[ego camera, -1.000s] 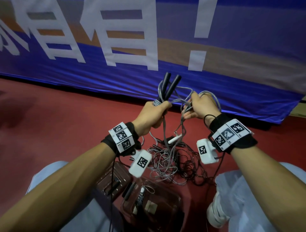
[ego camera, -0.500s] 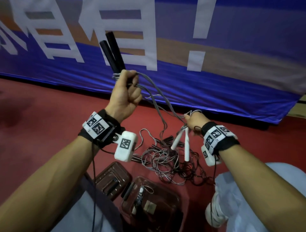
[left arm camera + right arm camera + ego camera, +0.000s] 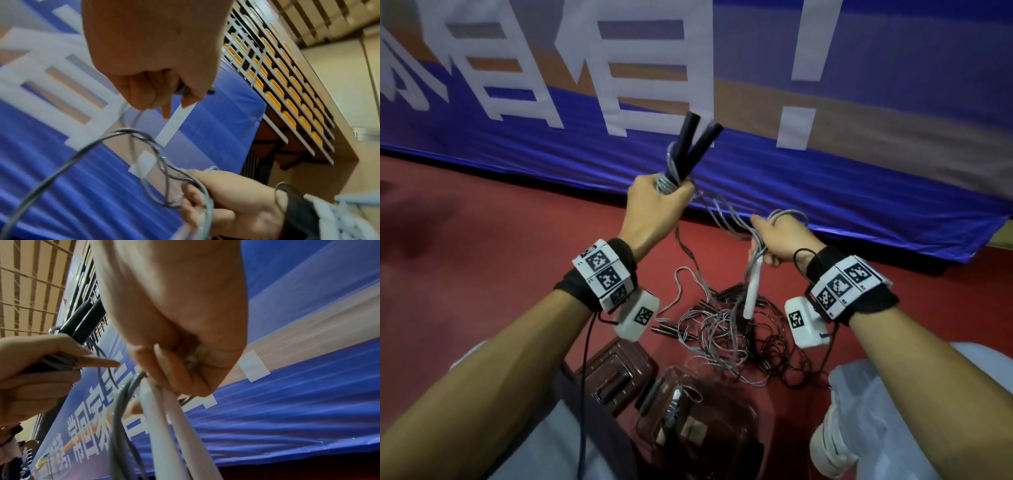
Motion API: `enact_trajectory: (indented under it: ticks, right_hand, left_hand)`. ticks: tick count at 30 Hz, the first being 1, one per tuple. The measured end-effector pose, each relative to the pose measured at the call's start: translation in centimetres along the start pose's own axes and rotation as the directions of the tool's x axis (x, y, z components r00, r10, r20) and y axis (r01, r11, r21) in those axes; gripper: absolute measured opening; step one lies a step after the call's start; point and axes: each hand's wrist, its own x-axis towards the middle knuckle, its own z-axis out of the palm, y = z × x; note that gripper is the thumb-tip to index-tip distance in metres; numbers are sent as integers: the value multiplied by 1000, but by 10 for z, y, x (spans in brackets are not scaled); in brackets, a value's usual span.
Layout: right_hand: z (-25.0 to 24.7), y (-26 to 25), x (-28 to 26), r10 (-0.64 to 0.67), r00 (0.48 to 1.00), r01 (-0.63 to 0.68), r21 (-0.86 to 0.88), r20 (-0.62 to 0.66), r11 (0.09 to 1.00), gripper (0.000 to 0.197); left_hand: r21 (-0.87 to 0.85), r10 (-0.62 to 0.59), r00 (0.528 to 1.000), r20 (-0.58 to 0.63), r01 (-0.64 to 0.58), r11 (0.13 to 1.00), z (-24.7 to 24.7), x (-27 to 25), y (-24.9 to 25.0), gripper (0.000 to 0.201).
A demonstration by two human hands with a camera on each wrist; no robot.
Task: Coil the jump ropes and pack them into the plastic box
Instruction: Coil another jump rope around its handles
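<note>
The left hand (image 3: 654, 209) grips two black handles (image 3: 693, 145) with grey rope (image 3: 722, 216) wound around them. The right hand (image 3: 780, 236) grasps rope loops and white handles (image 3: 751, 291). More ropes (image 3: 736, 339) lie tangled on the floor, just beyond the plastic box (image 3: 702, 411).

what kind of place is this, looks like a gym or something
Probably an indoor sports hall: a red sports floor, a large blue printed banner along the wall, and rows of orange folding spectator seats behind grey railings. Tangled grey and black jump ropes lie on the floor.
</note>
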Motion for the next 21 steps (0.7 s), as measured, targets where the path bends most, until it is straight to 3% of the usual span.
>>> enact_trajectory:
  ticks: [4,6,8,12,16,19,21]
  right_hand:
    - [0,-6,-6,-66,998,63,-160,-12,985,59]
    - [1,-9,-8,-82,997,82,-220,10,972,60]
    - [2,-10,-10,-108,994,109,-254,17,961,59]
    - [2,-8,-8,-115,993,116,-233,16,966,58]
    - [5,-9,-9,-65,998,67,-120,21,990,57]
    - [7,-10,-9,-39,999,39,21,31,999,52]
    - [7,-10,-8,-17,1000,14,109,19,994,50]
  left_hand:
    - [-144,5,956,294,39,989,21,-20,9,31]
    - [-221,-10,915,403,107,969,30,-31,14,26]
    - [-254,-11,886,464,145,956,36,-38,17,34]
    - [-201,42,886,461,58,978,45,-45,15,28]
    - [-156,44,935,351,12,988,53,-46,6,29]
    - [-143,1,960,280,41,989,59,-45,3,38]
    - [-169,-37,949,312,94,981,60,-43,0,39]
